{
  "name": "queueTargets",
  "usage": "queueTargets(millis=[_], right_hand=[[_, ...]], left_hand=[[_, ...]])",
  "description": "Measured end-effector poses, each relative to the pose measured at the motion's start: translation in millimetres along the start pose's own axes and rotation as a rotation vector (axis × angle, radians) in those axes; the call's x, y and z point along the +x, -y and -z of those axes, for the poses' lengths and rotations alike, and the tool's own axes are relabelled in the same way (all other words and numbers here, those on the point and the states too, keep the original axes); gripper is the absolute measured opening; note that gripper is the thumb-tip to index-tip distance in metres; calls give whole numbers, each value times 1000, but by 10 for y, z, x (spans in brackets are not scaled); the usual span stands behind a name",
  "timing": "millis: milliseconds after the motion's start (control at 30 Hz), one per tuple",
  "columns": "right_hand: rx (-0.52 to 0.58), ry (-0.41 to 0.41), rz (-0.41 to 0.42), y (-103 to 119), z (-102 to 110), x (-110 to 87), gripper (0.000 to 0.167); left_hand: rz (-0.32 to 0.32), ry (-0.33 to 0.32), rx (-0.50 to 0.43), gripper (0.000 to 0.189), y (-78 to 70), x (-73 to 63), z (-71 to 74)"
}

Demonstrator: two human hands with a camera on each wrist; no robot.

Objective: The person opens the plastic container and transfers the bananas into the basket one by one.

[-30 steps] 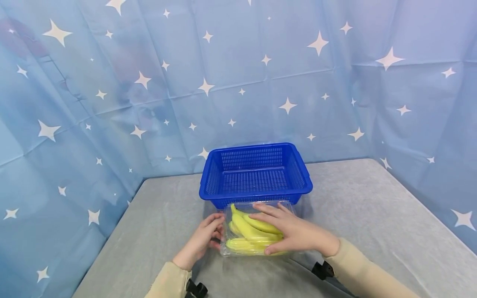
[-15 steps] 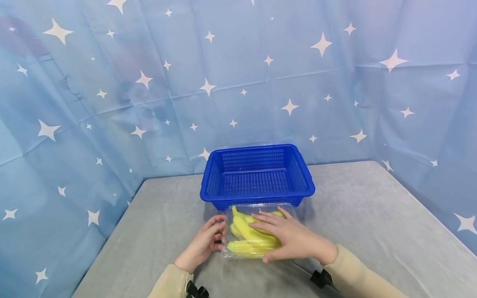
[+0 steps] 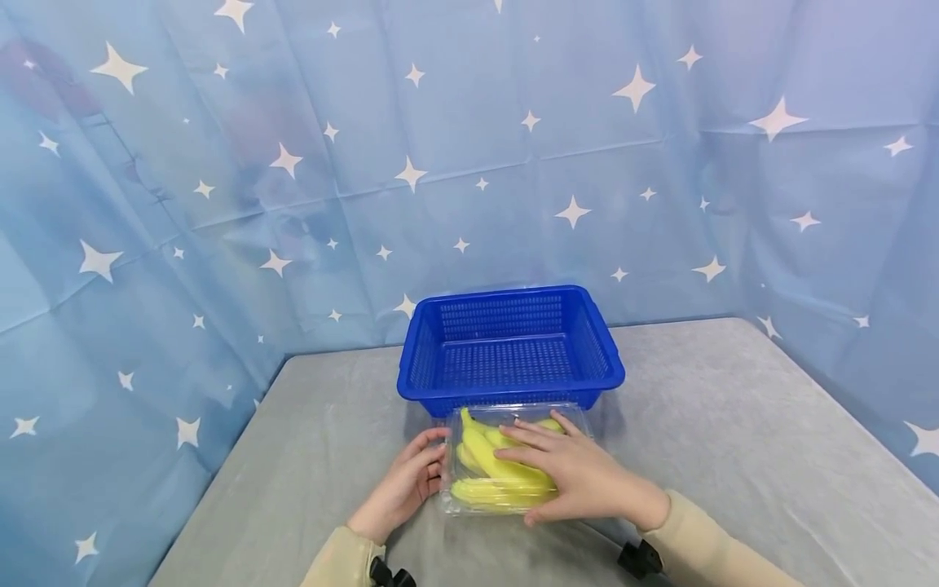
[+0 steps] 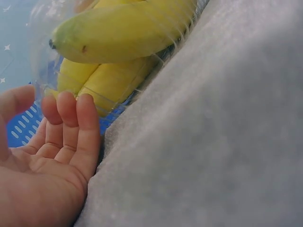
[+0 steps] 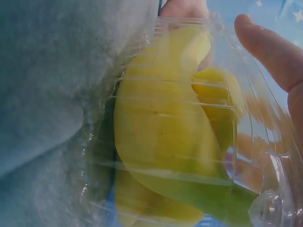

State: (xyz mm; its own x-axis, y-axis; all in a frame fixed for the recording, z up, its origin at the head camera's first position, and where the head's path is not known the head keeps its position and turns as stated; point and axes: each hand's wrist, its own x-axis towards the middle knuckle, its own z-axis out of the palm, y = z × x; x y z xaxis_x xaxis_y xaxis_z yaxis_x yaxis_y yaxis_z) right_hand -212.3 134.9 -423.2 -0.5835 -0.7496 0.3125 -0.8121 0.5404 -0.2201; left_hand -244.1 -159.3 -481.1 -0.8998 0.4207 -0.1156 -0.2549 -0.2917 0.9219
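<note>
A clear plastic clamshell box holds several yellow bananas and lies on the table in front of the blue basket in the head view. At its left end is my left hand, fingertips at the box's side, fingers loosely bent and the palm turned toward it. In the left wrist view those fingers stand close against the clear wall. My right hand lies across the lid's right part with spread fingers, hiding some bananas. The right thumb shows beside the box in the right wrist view.
The blue plastic basket stands directly behind the box, with perforated walls. Grey cloth covers the table. A blue curtain with white stars hangs along the back and sides.
The whole head view has shifted slightly. My right hand's fingers have settled a little over the lid; my left hand stays at the box's left end. The box stays in front of the basket.
</note>
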Motion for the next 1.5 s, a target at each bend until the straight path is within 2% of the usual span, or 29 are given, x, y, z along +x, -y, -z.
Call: queueTargets(millis=[300,600,833,1000,1300,1500], right_hand=[[34,1,-52,4,-20,-1,77],[4,-31,-18,13,-48,13,84],[1,-40,-29,30,-79,-25,80],[-31,-61,-20,10,-50,-13,79],[-1,1,-40,0,-49,-9,79],[-26,-29,-20,0,-52,-7,75]], left_hand=[[1,10,7,25,-4,30,29],[4,1,10,28,-7,7,39],[25,-11,2,26,15,-15,30],[3,3,17,27,-4,12,9],[12,-13,5,27,16,4,7],[-2,-20,-8,26,29,10,5]])
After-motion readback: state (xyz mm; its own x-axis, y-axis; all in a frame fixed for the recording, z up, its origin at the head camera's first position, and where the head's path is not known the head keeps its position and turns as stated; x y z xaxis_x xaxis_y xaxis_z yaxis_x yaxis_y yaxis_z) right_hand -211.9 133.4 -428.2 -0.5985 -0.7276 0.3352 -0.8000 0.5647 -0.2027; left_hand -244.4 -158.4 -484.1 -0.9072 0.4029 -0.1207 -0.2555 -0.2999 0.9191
